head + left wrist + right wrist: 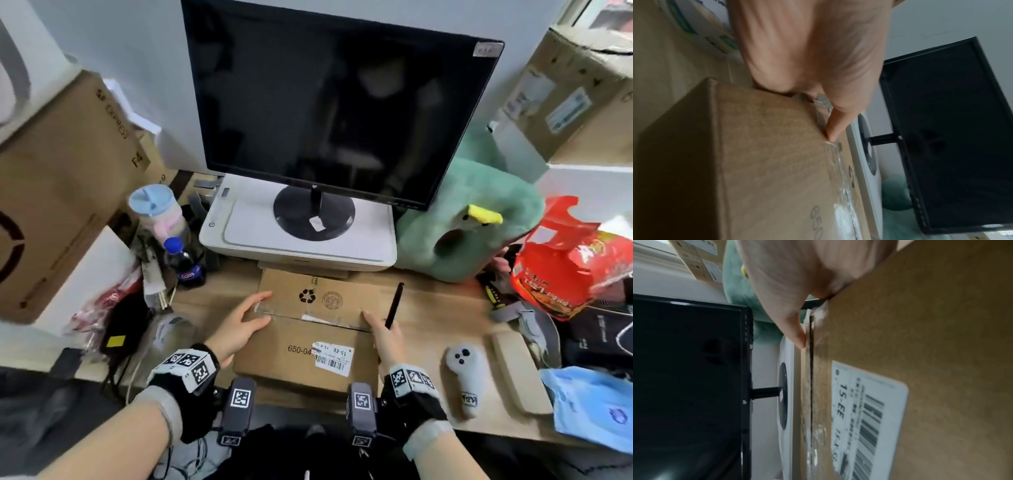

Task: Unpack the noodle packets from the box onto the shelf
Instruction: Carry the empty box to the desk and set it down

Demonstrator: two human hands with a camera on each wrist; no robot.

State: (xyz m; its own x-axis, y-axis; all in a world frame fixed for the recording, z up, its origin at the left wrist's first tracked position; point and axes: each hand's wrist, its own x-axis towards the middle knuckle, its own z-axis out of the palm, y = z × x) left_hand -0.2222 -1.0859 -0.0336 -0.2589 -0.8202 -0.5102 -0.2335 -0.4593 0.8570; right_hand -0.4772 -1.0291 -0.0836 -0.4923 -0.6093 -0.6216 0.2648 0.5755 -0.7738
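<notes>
While you stand at a cluttered wooden desk (pixel 428 329) against a pale wall, the box (pixel 305 356) lies flat before you, its taped seam slit. Your left hand (pixel 239 329) rests on its left end, fingers straight; your right hand (pixel 383 339) pinches a black pen (pixel 394 305) at the right end. Behind stand a monitor (pixel 329 113) on a printer (pixel 298 240), a green plush (pixel 469 219) and a red bag (pixel 565 260).
</notes>
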